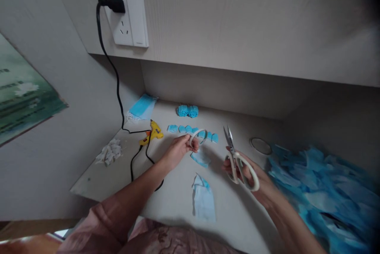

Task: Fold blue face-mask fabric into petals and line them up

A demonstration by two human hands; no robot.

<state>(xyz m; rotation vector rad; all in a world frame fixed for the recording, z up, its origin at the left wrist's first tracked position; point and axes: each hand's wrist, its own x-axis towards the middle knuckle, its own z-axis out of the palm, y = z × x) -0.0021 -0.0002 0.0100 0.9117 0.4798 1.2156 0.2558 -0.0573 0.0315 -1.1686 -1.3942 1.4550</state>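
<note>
Pinched in the fingers of my left hand is a thin white ring, held up over the table. My right hand grips a pair of scissors by cream handles, blades pointing away from me and looking nearly closed. Below the ring lies a small cut piece of blue fabric. Closer to my body is a larger pale blue piece, folded at its top. Just beyond my left hand, several small blue pieces form a row.
A yellow glue gun lies left, its black cord running toward a wall socket. Behind are two blue rolls and blue face masks. White scraps lie left; another ring and a blue fabric heap right.
</note>
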